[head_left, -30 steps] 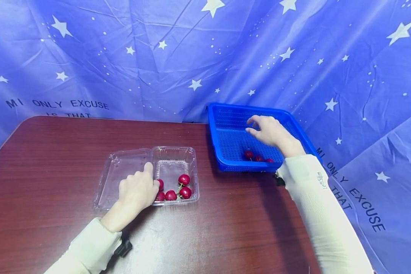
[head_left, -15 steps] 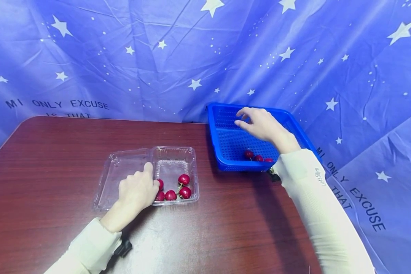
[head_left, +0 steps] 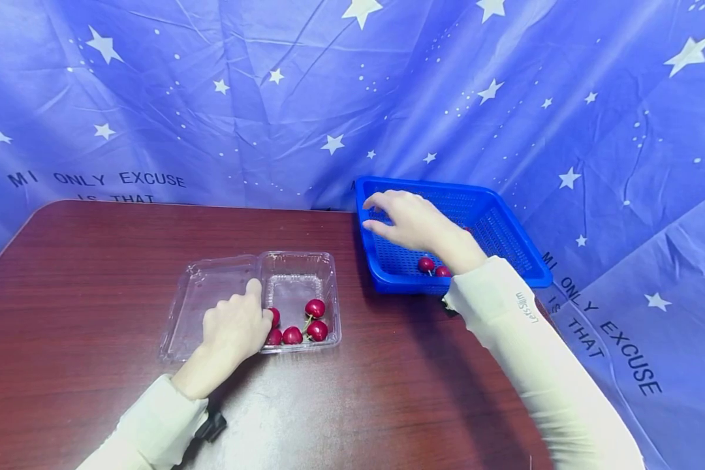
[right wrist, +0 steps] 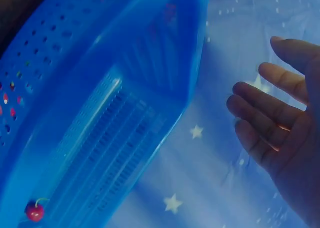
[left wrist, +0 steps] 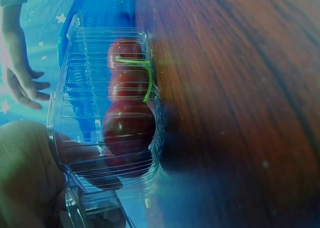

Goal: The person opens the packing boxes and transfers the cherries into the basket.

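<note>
Glossy, round, dark-red cherries (head_left: 292,335) lie along the near edge of a clear, ribbed plastic box (head_left: 294,295), mostly toward its two near corners; a thin green stem (left wrist: 150,80) curves beside the pair at the near right corner. The box's flat transparent lid (head_left: 208,281) is folded out to the left on the reddish-brown wooden tabletop (head_left: 111,294). The left hand (head_left: 235,326) grips the box's lid-side wall, thumb inside. The right hand (head_left: 408,222), its fingers spread, loosely bent and holding nothing, is above the left part of a blue, perforated plastic basket (head_left: 399,285) near the tabletop's far right corner. Compared with one second earlier, the right hand has shifted leftward from the basket's middle; its sleeve (head_left: 505,313) now covers the third cherry at the near wall, while a red sliver shows farther right. The left hand and box stay in place. Count in the head view: five cherries in the box (one partly behind the thumb), two plainly visible in the basket; one box, one basket, two hands.
</note>
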`<move>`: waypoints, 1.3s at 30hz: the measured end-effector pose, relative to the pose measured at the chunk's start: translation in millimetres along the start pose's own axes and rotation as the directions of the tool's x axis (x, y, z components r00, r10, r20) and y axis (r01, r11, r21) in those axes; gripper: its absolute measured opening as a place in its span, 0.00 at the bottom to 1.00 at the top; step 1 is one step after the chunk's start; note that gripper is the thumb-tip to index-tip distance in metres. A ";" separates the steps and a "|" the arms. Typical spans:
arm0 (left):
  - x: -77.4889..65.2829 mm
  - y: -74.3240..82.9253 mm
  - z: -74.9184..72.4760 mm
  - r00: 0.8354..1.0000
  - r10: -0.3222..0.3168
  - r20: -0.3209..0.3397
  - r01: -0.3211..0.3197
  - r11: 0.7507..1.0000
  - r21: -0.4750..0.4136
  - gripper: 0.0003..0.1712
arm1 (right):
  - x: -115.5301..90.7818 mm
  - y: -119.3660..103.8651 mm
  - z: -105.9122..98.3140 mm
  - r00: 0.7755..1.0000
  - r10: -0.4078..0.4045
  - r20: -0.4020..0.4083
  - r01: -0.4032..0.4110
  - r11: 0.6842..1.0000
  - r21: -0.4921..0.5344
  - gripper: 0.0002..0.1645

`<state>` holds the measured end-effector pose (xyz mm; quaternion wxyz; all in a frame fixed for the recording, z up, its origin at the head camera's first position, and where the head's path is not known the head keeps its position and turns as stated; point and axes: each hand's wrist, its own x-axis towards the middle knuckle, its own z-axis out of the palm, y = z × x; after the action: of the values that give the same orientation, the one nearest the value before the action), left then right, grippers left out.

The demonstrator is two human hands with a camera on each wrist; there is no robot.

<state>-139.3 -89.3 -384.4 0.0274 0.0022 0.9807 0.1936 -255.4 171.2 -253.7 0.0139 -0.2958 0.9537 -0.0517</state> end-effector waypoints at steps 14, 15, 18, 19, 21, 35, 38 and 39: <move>-0.1 -0.6 1.1 1.000 0.007 -0.016 -0.007 1.000 -0.002 0.15 | 6.8 -39.7 29.4 0.981 -0.180 0.074 0.188 0.975 -0.120 0.24; -0.1 -0.6 1.2 1.000 0.009 -0.019 -0.009 1.000 -0.002 0.15 | 6.5 -41.8 31.8 0.979 -0.190 0.077 0.198 0.972 -0.125 0.24; -0.1 -0.7 1.4 1.000 0.012 -0.028 -0.012 1.000 -0.001 0.15 | 5.3 -47.2 39.4 0.971 -0.226 0.074 0.234 0.962 -0.141 0.22; -0.2 -0.7 1.4 1.000 0.013 -0.029 -0.013 1.000 -0.001 0.15 | 4.7 -48.5 41.6 0.968 -0.239 0.076 0.248 0.958 -0.147 0.22; -0.5 -0.6 1.1 1.000 0.013 -0.027 -0.013 1.000 -0.001 0.15 | 3.7 -51.1 46.6 0.960 -0.267 0.085 0.277 0.947 -0.161 0.22; -0.5 0.2 -0.6 1.000 0.008 -0.009 -0.008 1.000 -0.002 0.15 | -6.4 -82.0 81.5 0.882 -0.426 0.201 0.466 0.854 -0.231 0.22; -0.6 0.3 -1.3 1.000 0.007 -0.007 -0.007 1.000 0.001 0.15 | -6.9 -87.7 87.8 0.877 -0.430 0.213 0.473 0.848 -0.237 0.22; -0.6 0.3 -1.5 1.000 0.008 -0.006 -0.008 1.000 0.001 0.15 | -6.9 -89.6 89.8 0.875 -0.431 0.218 0.476 0.847 -0.235 0.23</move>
<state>-138.8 -89.6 -382.9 0.0236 0.0054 0.9809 0.1930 -194.1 93.5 -333.4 0.0340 -0.5153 0.8497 0.1062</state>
